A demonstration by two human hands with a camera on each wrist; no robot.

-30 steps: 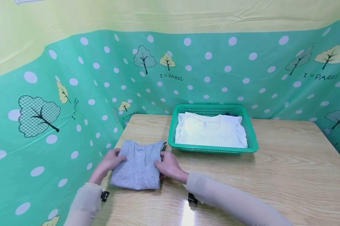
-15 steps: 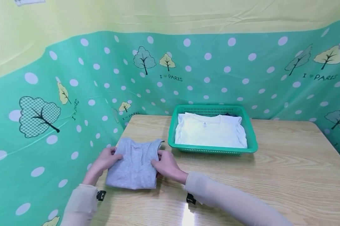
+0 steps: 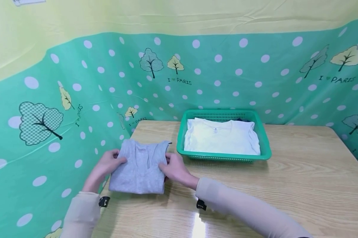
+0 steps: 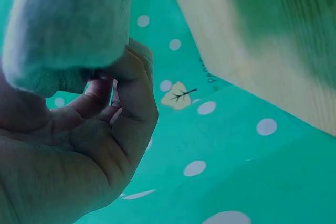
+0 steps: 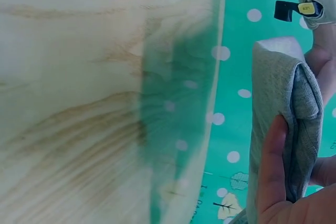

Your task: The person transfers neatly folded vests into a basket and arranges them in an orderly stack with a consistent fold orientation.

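A folded grey shirt (image 3: pixel 135 180) is held between both hands at the left of the table, its neckline turned to the far side. Its left side is pinched by my left hand (image 3: pixel 107 162), thumb on top and fingers tucked beneath. On the right side my right hand (image 3: pixel 177 169) pinches the shirt the same way. The right wrist view shows the folded layers of the shirt (image 5: pixel 275 85) edge-on, raised off the table. In the left wrist view, fingertips of the left hand (image 4: pixel 113 145) disappear under the cloth.
A green plastic basket (image 3: pixel 269 155) stands at the back middle of the wooden table (image 3: pixel 300 178). Inside lies a folded white shirt (image 3: pixel 220 138), with some dark cloth (image 3: pixel 242 120) behind it. A green dotted curtain (image 3: pixel 220 82) runs along the back and left sides.
Both hands have shifted the grey shirt slightly left and then away from the body, and it has come up off the table. The basket stays put.
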